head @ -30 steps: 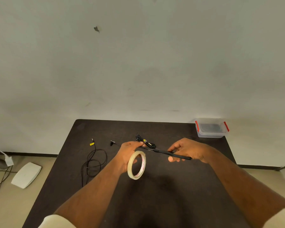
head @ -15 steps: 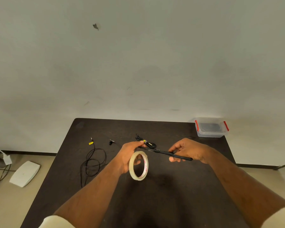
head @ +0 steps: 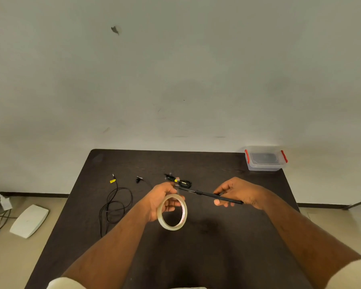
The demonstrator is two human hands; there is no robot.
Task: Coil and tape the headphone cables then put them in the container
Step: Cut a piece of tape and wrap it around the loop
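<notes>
My left hand (head: 162,198) is shut on a roll of clear tape (head: 172,227), held upright above the dark table (head: 196,259). My right hand (head: 241,191) grips a slim black tool (head: 202,193), which looks like scissors seen edge-on. Its tip reaches to my left thumb at the top of the roll. Just behind the hands lies a small coiled black cable (head: 182,182) with a yellow tag. A loose, uncoiled black cable (head: 115,205) with a yellow-tagged plug sprawls at the left. The clear container (head: 265,166) with red clips stands at the table's far right corner.
A small black earpiece (head: 138,180) lies between the two cables. On the floor to the left are a white flat device (head: 29,221) and some cords. A pale wall rises right behind the table.
Both hands stay almost in place. The tape roll has turned slightly, so its opening faces me more, and the tool's tip stays at the roll's top.
</notes>
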